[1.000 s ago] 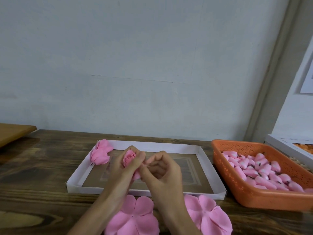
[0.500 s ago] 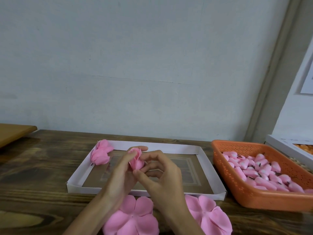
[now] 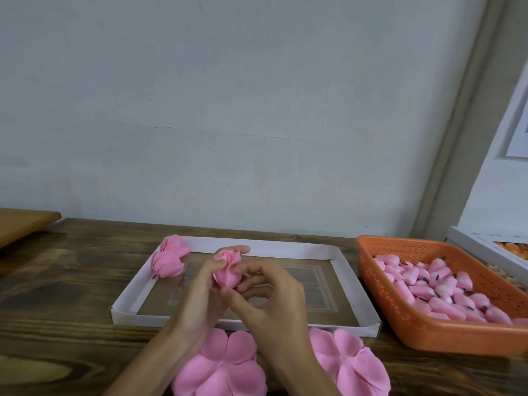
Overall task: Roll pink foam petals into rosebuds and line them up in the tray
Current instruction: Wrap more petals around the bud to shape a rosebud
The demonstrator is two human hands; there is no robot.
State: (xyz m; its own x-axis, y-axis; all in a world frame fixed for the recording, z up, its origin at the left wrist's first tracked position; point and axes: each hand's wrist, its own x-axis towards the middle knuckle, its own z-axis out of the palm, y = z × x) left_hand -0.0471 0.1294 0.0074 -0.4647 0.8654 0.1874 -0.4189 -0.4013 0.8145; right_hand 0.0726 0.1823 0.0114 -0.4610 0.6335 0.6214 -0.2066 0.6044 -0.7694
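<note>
The left hand [image 3: 200, 295] and right hand [image 3: 271, 298] are pinching, fingers [image 3: 241, 249] curled, a nearly rolled rosebud [image 3: 227, 270] over the tray [image 3: 285, 248], probably needing lining up beside the far-left bud [image 3: 168, 257] next.

pale blue-grey wall [image 3: 228, 110] behind dark wooden table [image 3: 57, 295].
</note>
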